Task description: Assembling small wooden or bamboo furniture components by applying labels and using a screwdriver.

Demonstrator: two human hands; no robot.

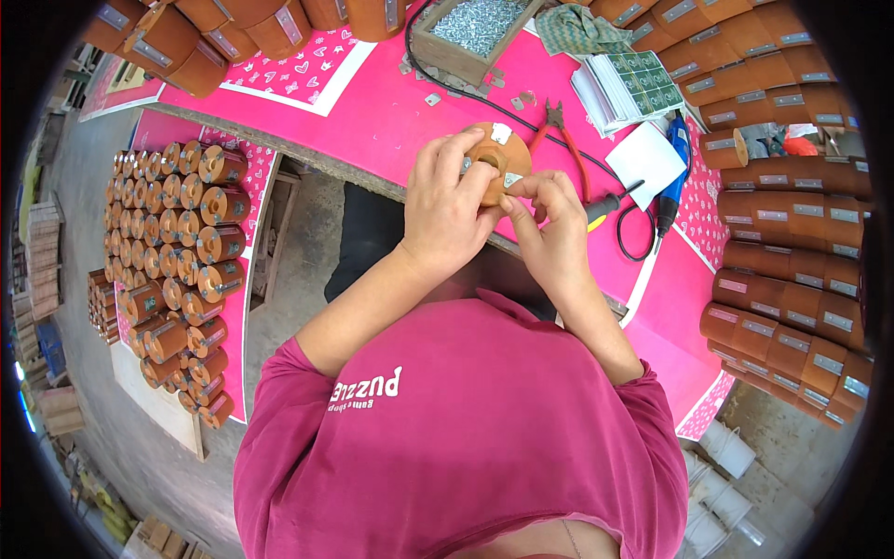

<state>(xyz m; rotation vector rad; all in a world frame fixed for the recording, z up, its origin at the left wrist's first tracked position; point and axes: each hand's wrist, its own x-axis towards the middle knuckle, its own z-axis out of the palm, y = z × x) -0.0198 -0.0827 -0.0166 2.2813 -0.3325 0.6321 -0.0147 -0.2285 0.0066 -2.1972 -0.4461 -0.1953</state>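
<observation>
A round brown wooden cylinder (484, 140) with a hole in its end stands at the near edge of the pink table. My left hand (447, 200) is wrapped round its left side, with one finger across the end face. From the right, my right hand (551, 224) pinches at the cylinder's near right edge, beside a small pale metal plate (511, 179). What lies between those fingertips is too small to make out. A white patch (501, 133) shows on the far part of the face. Right of my hands lie red-handled pliers (563, 140) and a screwdriver (610, 205).
A wooden box of small screws (475, 37) stands at the back, with loose metal plates (433, 99) nearby. A blue power tool (672, 177) with a black cord lies right, near stacked cards (629, 88). Brown cylinders are stacked right (792, 219) and on a left table (177, 224).
</observation>
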